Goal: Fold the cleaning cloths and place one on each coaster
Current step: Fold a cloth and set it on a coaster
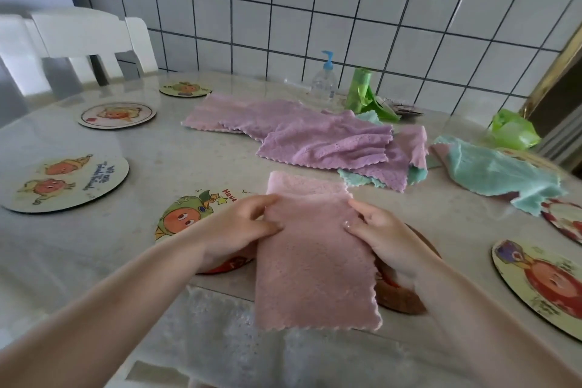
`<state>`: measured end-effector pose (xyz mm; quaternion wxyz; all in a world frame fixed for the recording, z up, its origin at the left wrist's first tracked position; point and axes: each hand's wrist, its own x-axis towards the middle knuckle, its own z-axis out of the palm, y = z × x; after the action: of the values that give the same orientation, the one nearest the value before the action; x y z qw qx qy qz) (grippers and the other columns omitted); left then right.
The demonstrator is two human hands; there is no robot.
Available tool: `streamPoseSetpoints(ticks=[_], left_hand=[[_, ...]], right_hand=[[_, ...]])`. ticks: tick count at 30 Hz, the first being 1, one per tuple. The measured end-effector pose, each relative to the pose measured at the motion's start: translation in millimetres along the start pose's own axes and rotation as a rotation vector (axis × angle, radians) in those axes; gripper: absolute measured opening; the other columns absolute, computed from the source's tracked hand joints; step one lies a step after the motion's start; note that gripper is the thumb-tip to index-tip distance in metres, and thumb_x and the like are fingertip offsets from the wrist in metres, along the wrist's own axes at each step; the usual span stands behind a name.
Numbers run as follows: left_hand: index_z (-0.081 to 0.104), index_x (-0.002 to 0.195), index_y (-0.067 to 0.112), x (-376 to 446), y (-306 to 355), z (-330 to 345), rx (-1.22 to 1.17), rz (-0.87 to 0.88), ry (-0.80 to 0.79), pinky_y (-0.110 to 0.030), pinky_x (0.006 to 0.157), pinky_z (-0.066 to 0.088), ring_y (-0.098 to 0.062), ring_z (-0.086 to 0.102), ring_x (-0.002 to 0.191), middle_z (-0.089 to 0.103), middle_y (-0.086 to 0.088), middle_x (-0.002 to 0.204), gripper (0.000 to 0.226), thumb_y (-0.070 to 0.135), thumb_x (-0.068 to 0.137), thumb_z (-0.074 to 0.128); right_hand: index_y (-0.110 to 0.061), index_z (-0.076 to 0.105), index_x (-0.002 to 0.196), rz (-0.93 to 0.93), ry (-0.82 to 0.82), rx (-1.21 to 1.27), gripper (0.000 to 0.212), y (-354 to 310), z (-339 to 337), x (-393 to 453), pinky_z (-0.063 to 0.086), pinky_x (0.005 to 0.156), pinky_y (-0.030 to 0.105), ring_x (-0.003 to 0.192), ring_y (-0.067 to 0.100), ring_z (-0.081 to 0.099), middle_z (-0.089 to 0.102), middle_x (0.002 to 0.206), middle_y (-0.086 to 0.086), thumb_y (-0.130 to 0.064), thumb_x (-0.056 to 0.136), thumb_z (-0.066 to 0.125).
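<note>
Both gripping the pink cloth (311, 249): left hand (239, 230) and right hand (381, 236) pinching its side edges. "Have" readable on the coaster (189, 214) underneath, rest covered.

Two bare forearms reach forward; left hand (242, 227) and right hand (382, 238) pinch opposite edges, fingers curled.

Pale marbled desk (163, 148): round cartoon-printed coasters (66, 183), heap of purple, pink and teal cloths (315, 138), clear pump bottle (324, 82), green bag roll (359, 88).
</note>
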<state>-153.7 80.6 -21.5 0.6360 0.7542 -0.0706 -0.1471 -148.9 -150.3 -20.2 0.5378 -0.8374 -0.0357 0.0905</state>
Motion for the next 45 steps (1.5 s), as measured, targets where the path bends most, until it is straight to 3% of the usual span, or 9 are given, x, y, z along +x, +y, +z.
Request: streamPoseSetpoints(ticks=[3,7,10,14,17,24,31,37,45], left_hand=[[0.043,0.135,0.035,-5.3,0.1,-4.8,0.048,-0.045,-0.029,-0.027,0.099,0.045,0.003,0.051,0.114,0.046,0.012,0.137,0.05,0.023,0.089,0.058],[0.057,0.121,0.04,-31.0,2.0,-11.9,-0.115,-0.114,-0.166,-0.027,0.083,0.054,-0.005,0.063,0.103,0.06,0.004,0.123,0.041,0.036,0.082,0.067],[0.064,0.114,0.031,-47.4,0.9,-12.2,-0.2,-0.191,-0.279,-0.04,0.074,0.057,-0.029,0.068,0.094,0.07,-0.013,0.106,0.049,0.04,0.068,0.076],[0.071,0.104,0.02,-53.5,-2.5,-5.4,-0.237,-0.191,-0.18,-0.03,0.052,0.056,-0.022,0.069,0.069,0.071,-0.01,0.085,0.028,0.011,0.089,0.049],[0.067,0.109,0.021,-65.1,-10.1,-3.6,-0.166,-0.178,-0.155,-0.025,0.044,0.052,-0.018,0.066,0.058,0.07,0.003,0.075,0.042,-0.005,0.093,0.038],[0.06,0.12,0.03,-85.5,-40.5,-5.3,1.139,0.587,0.074,-0.007,0.055,0.035,0.004,0.045,0.071,0.052,0.015,0.093,0.034,0.024,0.088,0.051],[0.039,0.134,0.022,-57.4,-67.6,4.9,1.418,0.948,0.046,-0.045,0.115,0.017,-0.024,0.025,0.138,0.033,-0.006,0.146,0.041,0.022,0.093,0.04],[0.044,0.134,0.017,-47.8,-71.0,10.3,1.287,1.058,-0.036,-0.042,0.109,0.034,-0.017,0.041,0.132,0.048,0.0,0.139,0.042,0.014,0.093,0.048],[0.055,0.122,0.013,-53.4,-57.8,5.0,0.875,0.935,-0.103,-0.035,0.098,0.047,-0.012,0.059,0.114,0.064,-0.001,0.12,0.034,0.018,0.088,0.054]], right_hand=[[-0.043,0.049,0.123,-0.029,-0.013,0.039,0.037,-0.5,0.0,-9.1,0.045,0.088,0.016,0.103,-0.006,0.058,0.058,0.109,-0.029,-0.02,0.094,0.052],[-0.053,0.023,0.137,-0.076,-0.019,-0.009,0.06,6.5,-6.6,-28.4,0.024,0.114,0.034,0.132,-0.006,0.029,0.028,0.148,-0.023,-0.033,0.09,0.054],[-0.065,0.018,0.13,-0.179,-0.048,-0.081,0.061,7.6,-7.7,-44.9,0.028,0.111,0.032,0.121,-0.022,0.033,0.027,0.146,-0.032,-0.033,0.09,0.052],[-0.043,0.04,0.131,-0.285,-0.067,-0.038,0.05,8.8,-12.4,-53.4,0.045,0.081,0.018,0.089,0.008,0.061,0.065,0.117,-0.015,-0.007,0.096,0.043],[-0.03,0.055,0.118,-0.267,-0.17,-0.053,0.044,18.3,-18.1,-61.3,0.047,0.074,0.012,0.086,0.001,0.062,0.07,0.107,-0.009,0.003,0.095,0.038],[-0.038,0.059,0.118,-0.654,-0.108,-0.706,0.042,46.1,-26.6,-79.0,0.039,0.097,0.015,0.115,0.001,0.052,0.052,0.128,-0.026,-0.014,0.086,0.048],[-0.029,0.043,0.137,-0.751,-0.107,-0.94,0.056,57.5,-28.9,-86.3,0.027,0.111,0.039,0.141,0.017,0.026,0.038,0.147,-0.007,-0.02,0.082,0.046],[-0.023,0.026,0.145,-0.841,-0.151,-1.267,0.09,64.8,-15.6,-82.0,0.025,0.109,0.047,0.139,0.018,0.028,0.032,0.15,-0.002,-0.031,0.068,0.072],[-0.019,0.041,0.138,-1.071,0.033,-1.047,0.055,61.2,-2.4,-87.1,0.034,0.107,0.05,0.127,0.015,0.047,0.052,0.137,0.002,-0.023,0.087,0.062]])
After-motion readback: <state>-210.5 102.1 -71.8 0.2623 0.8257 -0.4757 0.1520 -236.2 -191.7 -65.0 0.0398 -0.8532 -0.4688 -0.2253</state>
